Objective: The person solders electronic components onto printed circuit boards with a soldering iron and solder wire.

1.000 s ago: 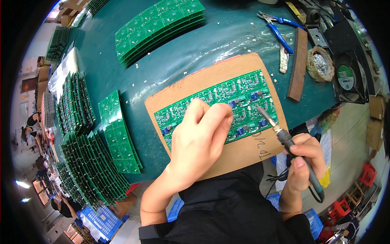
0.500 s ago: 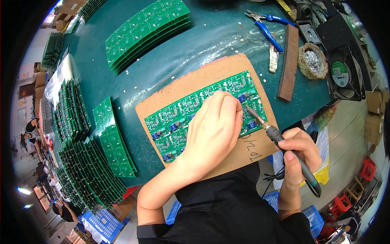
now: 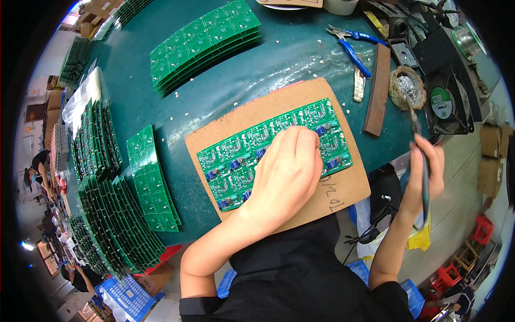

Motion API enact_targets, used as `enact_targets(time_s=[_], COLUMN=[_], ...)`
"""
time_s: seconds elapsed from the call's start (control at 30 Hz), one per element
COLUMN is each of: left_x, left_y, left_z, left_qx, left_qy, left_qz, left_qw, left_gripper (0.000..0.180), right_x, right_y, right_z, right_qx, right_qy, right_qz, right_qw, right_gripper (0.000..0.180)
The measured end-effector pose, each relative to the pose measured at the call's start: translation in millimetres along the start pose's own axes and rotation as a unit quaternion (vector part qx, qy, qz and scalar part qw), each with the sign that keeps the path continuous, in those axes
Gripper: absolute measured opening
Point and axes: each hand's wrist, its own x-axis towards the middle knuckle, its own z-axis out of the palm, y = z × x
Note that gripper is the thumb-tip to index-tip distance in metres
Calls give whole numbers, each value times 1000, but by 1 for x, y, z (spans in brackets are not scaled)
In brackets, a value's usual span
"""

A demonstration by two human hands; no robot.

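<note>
The left hand (image 3: 287,174) lay palm down, fingers loosely curled together, pressed flat on the green circuit board panel (image 3: 268,145), holding nothing but pinning it in place; the panel rested on a brown cardboard sheet (image 3: 343,188) at the near middle of the dark green table (image 3: 257,80); the right hand (image 3: 424,172) was closed round the handle of a soldering iron (image 3: 421,155), held off to the right beyond the table's near edge, well apart from the panel; the iron's tip reached up toward a round tin of silvery tip cleaner (image 3: 406,88) at the right of the table; just left of that tin lay a brown wooden strip (image 3: 377,91), and farther off a pair of blue-handled pliers (image 3: 351,45); a small black fan (image 3: 444,102) sat to the right of the tin; a stack of green panels (image 3: 206,45) lay at the far middle; more panels stood in rows on edge (image 3: 115,214) along the left, with one panel (image 3: 153,180) lying flat beside them.
</note>
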Motion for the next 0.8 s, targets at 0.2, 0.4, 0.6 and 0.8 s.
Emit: enact_targets(time_s=[0.2, 0.4, 0.6, 0.8], left_x=[1, 3, 2, 1], left_y=[-5, -4, -2, 0], left_z=[3, 5, 4, 2], left_qx=[16, 15, 20, 1], left_qy=[7, 16, 20, 22], left_qz=[5, 11, 4, 3], left_qw=[1000, 1000, 1000, 1000], left_gripper=[14, 14, 13, 12], right_x=[-30, -31, -32, 8], right_y=[-35, -38, -38, -11], right_z=[1, 9, 7, 3], right_qx=[344, 313, 307, -58], right_qy=[-102, -128, -115, 11], right_qz=[37, 24, 31, -22], right_qw=[933, 941, 944, 998], right_gripper=[19, 15, 15, 17])
